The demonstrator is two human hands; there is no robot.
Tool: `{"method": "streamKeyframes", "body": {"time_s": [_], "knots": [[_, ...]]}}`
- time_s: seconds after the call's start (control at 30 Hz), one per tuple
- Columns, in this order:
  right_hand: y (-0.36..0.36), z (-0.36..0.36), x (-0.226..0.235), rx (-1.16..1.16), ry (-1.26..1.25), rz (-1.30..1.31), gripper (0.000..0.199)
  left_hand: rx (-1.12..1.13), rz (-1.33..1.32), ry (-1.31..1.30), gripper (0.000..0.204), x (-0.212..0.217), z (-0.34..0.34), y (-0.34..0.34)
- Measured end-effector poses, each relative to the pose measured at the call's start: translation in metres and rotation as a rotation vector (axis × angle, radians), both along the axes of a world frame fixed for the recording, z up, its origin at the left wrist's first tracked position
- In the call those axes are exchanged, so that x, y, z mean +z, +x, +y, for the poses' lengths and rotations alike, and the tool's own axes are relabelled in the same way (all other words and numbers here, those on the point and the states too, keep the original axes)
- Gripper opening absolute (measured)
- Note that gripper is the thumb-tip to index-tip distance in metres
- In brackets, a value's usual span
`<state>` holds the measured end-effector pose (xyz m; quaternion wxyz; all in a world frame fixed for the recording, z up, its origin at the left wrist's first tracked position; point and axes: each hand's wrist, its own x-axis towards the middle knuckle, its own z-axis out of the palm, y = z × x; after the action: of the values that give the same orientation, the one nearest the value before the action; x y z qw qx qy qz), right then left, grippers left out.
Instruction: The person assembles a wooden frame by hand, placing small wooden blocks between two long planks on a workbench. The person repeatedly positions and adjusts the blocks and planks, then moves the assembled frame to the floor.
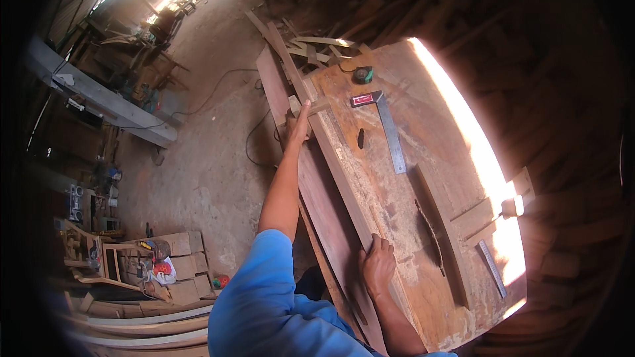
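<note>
A long, narrow wooden board (338,182) stands along the left edge of the wooden workbench (436,86). My left hand (299,129) is closed around it farther up, thumb raised, beside a short wooden crosspiece (319,105). Nearer to me, my right hand (379,266) grips the same board with curled fingers; some fingertips are hidden. Left of and below this board runs a wide reddish plank (324,211). On the bench lie a try square (390,132), a green and black tape measure (362,75) and a small dark object (360,139) I cannot identify.
A wooden batten (442,235) and a steel ruler (492,268) lie on the bench's right part, with sawdust nearby. Scrap wood (317,49) is piled beyond the far end. A cable (248,139) crosses the floor. Cardboard and tools (162,268) sit at lower left.
</note>
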<state>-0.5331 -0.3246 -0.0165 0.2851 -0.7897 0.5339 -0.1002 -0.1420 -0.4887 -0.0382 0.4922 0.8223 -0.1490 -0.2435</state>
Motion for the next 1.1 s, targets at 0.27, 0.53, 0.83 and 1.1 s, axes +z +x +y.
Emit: {"method": "streamKeyframes", "body": {"time_s": [0.27,0.53,0.83,1.1], "knots": [[0.002,0.0,-0.002,-0.001,0.018,0.016,0.056,0.053,-0.409,-0.124,0.044,-0.031,-0.005,-0.013],[0.003,-0.002,-0.001,-0.013,0.06,0.012,0.058,0.089,-0.458,-0.29,0.052,-0.035,0.003,-0.04],[0.006,-0.004,0.0,-0.018,0.062,0.001,0.056,0.132,-0.478,-0.196,0.05,-0.042,-0.018,-0.007],[0.006,-0.007,0.001,0.0,0.099,0.018,0.062,0.129,-0.458,-0.218,0.05,-0.039,-0.036,0.021]]}}
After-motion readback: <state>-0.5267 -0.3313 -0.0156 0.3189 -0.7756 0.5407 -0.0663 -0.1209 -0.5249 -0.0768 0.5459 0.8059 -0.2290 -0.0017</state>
